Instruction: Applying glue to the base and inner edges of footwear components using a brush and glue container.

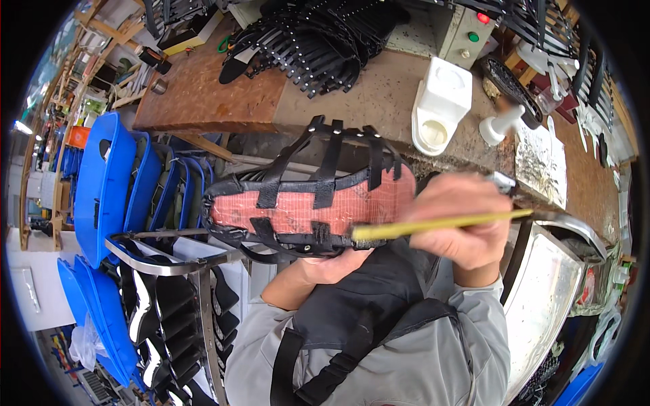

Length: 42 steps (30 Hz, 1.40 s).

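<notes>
A black strappy sandal upper (pixel 271 183) is held in front of me, its pinkish-red underside (pixel 298 207) turned up and the ends of its straps folded onto it. My left hand (pixel 333 266) grips it from below along the near edge, with most of the fingers hidden beneath. In my right hand (pixel 464 220) is a brush (pixel 433 223) with a long yellow handle. Its bristle end touches the near edge of the underside, beside a dark strap end. The right hand is slightly blurred, but its fingers are closed round the handle.
Across the brown workbench (pixel 217 88) lies a pile of black studded straps (pixel 318 40). A white pot holder (pixel 443 101) stands by its front edge. Blue bins (pixel 101 189) are stacked at the left, above a metal-framed rack (pixel 156 268) of black-and-white soles. A pale metal panel (pixel 545 298) is at my right.
</notes>
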### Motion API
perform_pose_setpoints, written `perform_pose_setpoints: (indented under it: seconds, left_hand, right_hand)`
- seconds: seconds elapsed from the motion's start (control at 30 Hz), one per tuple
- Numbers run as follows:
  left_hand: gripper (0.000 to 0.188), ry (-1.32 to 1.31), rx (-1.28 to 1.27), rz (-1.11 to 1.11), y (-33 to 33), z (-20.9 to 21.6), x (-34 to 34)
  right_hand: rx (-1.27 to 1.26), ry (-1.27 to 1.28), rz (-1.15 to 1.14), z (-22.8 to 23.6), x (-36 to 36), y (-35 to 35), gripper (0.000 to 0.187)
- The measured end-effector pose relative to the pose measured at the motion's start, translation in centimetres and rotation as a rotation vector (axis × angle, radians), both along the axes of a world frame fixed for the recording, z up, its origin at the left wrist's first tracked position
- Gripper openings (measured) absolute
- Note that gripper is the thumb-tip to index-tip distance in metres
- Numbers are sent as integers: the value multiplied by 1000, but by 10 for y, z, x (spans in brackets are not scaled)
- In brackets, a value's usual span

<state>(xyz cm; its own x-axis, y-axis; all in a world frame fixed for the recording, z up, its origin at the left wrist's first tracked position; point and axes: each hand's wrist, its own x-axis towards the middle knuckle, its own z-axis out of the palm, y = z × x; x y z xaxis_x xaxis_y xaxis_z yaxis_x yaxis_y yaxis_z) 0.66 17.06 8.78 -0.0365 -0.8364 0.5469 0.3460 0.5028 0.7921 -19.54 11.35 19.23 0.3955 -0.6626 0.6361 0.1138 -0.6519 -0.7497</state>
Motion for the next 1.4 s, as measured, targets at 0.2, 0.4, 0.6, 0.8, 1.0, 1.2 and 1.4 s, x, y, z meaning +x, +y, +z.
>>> perform_pose_setpoints:
  seconds: [0.2, 0.4, 0.6, 0.8, 1.0, 1.2, 1.4]
  left_hand:
    - [44, 48, 71, -106, -68, 6, -12]
    - [41, 163, 204, -158, -122, 91, -31]
    - [47, 69, 451, -681, -141, 171, -9]
    - [50, -327, 297, -1191, -182, 207, 80]
    - [92, -172, 86, -353, -262, 238, 61]
    - [106, -2, 109, -872, -284, 262, 27]
    - [77, 33, -8, -621, -277, 353, -32]
  right_hand:
    - [540, -795, 151, -27, -64, -52, 10]
    - [1023, -456, 148, -30, -51, -101, 23]
    - [965, -722, 63, 75, -42, -120, 31]
    - [823, -921, -85, 145, -53, -131, 53]
    - [713, -1019, -76, 167, -58, -133, 56]
    - [778, -847, -180, 161, -94, -128, 50]
    - [630, -712, -214, 173, -147, -93, 45]
